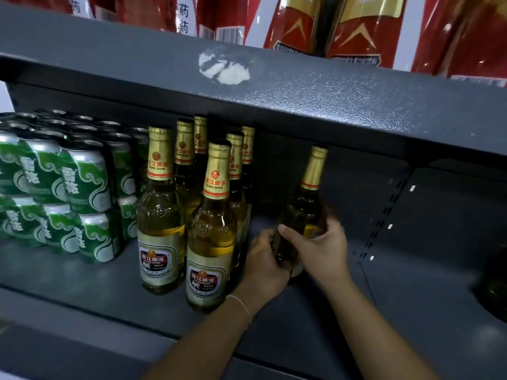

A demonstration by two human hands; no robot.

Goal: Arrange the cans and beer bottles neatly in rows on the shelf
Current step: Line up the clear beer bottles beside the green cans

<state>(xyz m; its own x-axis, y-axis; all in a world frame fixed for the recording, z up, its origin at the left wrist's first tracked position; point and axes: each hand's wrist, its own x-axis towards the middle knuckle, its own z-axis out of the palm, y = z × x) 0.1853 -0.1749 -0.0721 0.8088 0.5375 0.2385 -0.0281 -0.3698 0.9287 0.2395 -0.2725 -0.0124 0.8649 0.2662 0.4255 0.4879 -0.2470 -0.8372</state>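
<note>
On the dark grey shelf (90,281), green beer cans (85,176) stand stacked in two layers at the left. Beside them, several gold-capped beer bottles (212,226) stand in two rows running front to back. To their right I hold one more beer bottle (307,204), tilted slightly, deep in the shelf. My left hand (263,259) grips its lower body from the left. My right hand (321,248) wraps it from the right, thumb across the front. The bottle's base is hidden behind my hands.
The upper shelf's front lip (301,97) hangs low over the bottle tops. Red packaged goods (354,28) stand on the shelf above. A slotted upright (384,212) runs down the back wall at right. A dark bottle (493,286) lies at the right edge.
</note>
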